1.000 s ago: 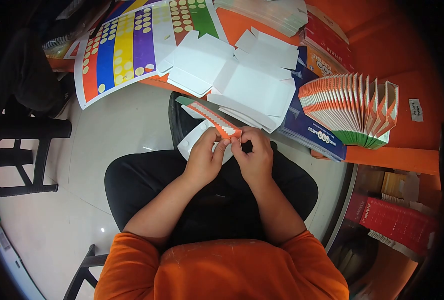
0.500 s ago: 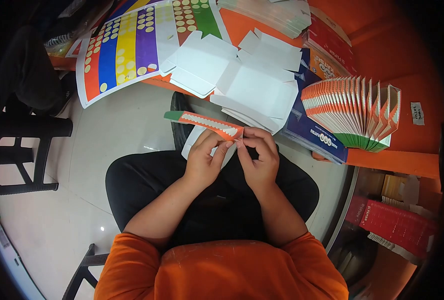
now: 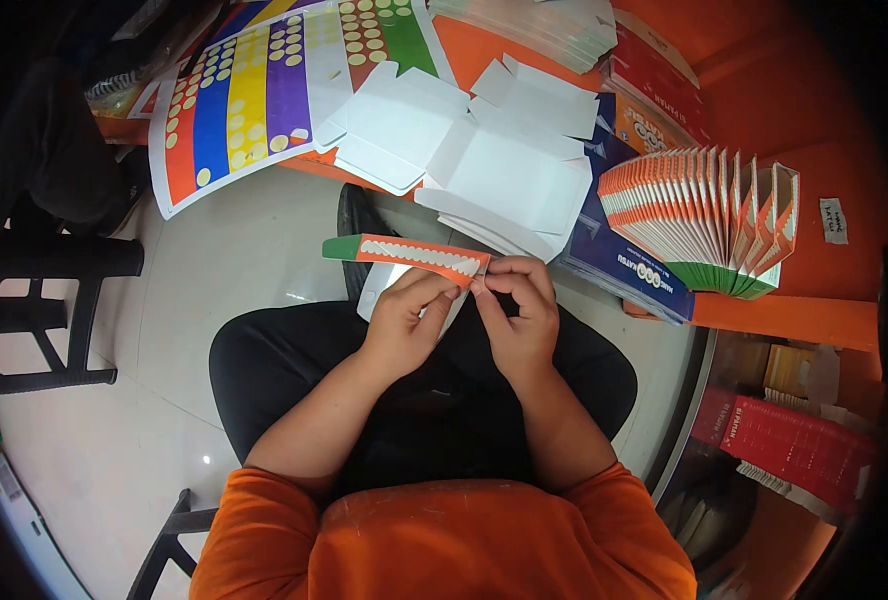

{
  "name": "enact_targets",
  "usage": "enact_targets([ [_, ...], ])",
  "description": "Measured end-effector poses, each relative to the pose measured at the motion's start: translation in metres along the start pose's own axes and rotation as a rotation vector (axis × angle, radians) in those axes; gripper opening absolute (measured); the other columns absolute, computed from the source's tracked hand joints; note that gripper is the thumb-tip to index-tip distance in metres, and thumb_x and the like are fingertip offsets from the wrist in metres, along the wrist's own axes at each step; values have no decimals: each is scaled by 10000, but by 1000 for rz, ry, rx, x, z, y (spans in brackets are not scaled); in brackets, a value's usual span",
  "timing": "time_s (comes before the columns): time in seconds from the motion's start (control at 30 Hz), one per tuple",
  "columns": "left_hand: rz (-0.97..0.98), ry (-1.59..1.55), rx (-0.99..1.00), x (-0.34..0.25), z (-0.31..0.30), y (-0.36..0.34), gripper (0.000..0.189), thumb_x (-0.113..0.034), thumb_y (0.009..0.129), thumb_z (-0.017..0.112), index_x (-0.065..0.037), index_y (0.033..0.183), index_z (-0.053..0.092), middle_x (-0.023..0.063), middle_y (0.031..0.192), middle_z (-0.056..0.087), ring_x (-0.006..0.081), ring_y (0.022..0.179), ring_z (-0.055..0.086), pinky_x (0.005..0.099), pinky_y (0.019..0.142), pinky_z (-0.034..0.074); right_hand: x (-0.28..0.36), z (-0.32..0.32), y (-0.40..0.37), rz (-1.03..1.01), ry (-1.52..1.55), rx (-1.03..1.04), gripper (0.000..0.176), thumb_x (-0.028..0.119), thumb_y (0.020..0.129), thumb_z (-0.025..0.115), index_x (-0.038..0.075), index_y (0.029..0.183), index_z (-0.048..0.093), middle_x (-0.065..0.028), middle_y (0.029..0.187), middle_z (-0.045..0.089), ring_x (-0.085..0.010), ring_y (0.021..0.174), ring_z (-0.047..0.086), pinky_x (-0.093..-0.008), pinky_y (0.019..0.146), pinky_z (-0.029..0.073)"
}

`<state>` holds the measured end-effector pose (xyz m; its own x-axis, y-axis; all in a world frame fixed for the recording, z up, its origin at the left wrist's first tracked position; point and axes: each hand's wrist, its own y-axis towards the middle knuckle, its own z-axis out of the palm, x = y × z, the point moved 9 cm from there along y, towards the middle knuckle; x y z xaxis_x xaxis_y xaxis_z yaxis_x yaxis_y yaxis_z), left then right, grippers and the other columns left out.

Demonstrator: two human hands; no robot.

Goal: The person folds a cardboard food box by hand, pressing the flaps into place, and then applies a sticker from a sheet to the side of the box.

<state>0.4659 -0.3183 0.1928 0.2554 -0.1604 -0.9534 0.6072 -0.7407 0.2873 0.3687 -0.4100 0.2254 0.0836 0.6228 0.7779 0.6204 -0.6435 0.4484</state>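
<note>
Above my lap, both hands hold one orange, white and green printed carton piece (image 3: 419,254), its green end pointing left. My left hand (image 3: 407,325) pinches its lower edge near the right part. My right hand (image 3: 520,315) grips the right end between thumb and fingers. A pale sheet or flap, partly hidden, shows below the left hand. Beyond my hands lie unfolded white cardboard boxes (image 3: 509,165) on the orange table. To the right, a fanned row of similar orange and green cartons (image 3: 699,215) stands on a dark blue printed box (image 3: 629,265).
A sheet with coloured stripes and round stickers (image 3: 254,90) hangs over the table edge at upper left. Black plastic stools (image 3: 59,310) stand on the left. Red packs (image 3: 794,445) fill a shelf at lower right. Clear plastic packs (image 3: 544,25) lie at the back.
The carton piece has turned slightly, showing more of its printed face, and its green end sits a little lower. Both hands keep their hold with little movement.
</note>
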Motion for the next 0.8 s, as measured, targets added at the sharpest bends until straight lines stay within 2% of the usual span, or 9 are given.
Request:
enact_targets([
  [0.03, -67, -95, 33, 8, 3, 0, 168, 6, 816, 559, 0, 977, 609, 103, 866, 596, 198, 758, 585, 270, 664, 449, 0, 0, -1, 1, 0, -2, 143, -2, 665, 690, 57, 750, 591, -56, 901, 577, -202, 797, 564, -284, 738, 395],
  [0.27, -142, -202, 88, 3, 1, -6, 186, 14, 830, 535, -20, 994, 617, 107, 926, 615, 188, 824, 599, 251, 711, 456, 25, -6, -6, -127, -10, 33, 130, -34, 688, 677, 2, 764, 579, -97, 861, 573, -212, 812, 582, -290, 713, 458],
  [0.33, -15, -204, 37, -16, -4, -4, 202, -36, 827, 556, -44, 1021, 612, 104, 989, 609, 202, 892, 589, 288, 758, 456, 32, -5, -6, -126, 27, 63, 112, -55, 712, 656, -19, 782, 577, -117, 876, 558, -217, 845, 587, -290, 720, 482],
  [0.4, -48, -175, 73, -20, -5, -5, 219, -61, 820, 566, -51, 1035, 605, 102, 1008, 603, 215, 915, 582, 313, 772, 454, 34, -18, -6, -92, 311, -83, 167, -51, 666, 684, 8, 790, 590, -112, 932, 578, -226, 799, 588, -291, 653, 477],
  [0.5, -59, -48, 131, -30, -5, -5, 258, -110, 799, 583, -64, 1053, 591, 94, 1047, 590, 250, 949, 567, 365, 791, 448, 42, -19, -7, -115, 342, 0, 195, -55, 668, 671, 9, 838, 601, -121, 988, 569, -239, 793, 594, -311, 674, 466],
  [0.53, -45, -82, 122, -30, -6, -8, 254, -106, 798, 583, -63, 1048, 589, 90, 1041, 592, 247, 941, 570, 360, 784, 450, 42, -23, -5, -114, 342, 2, 195, -55, 668, 671, 9, 838, 601, -121, 988, 569, -239, 793, 594, -311, 674, 466],
  [0.6, -32, -117, 112, -31, -7, -10, 250, -103, 797, 583, -61, 1044, 588, 86, 1035, 594, 245, 932, 574, 355, 776, 452, 58, -23, -5, -286, 182, 80, 228, -30, 661, 690, 31, 866, 611, -108, 986, 586, -220, 792, 605, -327, 717, 439],
  [0.67, 97, -59, 102, -44, -8, -11, 247, -92, 791, 595, -51, 1034, 586, 91, 1031, 594, 244, 916, 581, 348, 770, 456, 64, -23, -6, -322, 124, 102, 226, -8, 662, 700, 41, 865, 613, -101, 982, 595, -207, 800, 608, -332, 734, 423],
  [0.8, 152, -142, 39, -50, -7, -12, 251, -52, 777, 608, -38, 1026, 584, 98, 1004, 597, 249, 894, 585, 337, 759, 462, 72, -21, -10, -392, 29, 92, 226, 30, 669, 712, 59, 871, 616, -85, 963, 619, -174, 820, 613, -340, 761, 398],
])
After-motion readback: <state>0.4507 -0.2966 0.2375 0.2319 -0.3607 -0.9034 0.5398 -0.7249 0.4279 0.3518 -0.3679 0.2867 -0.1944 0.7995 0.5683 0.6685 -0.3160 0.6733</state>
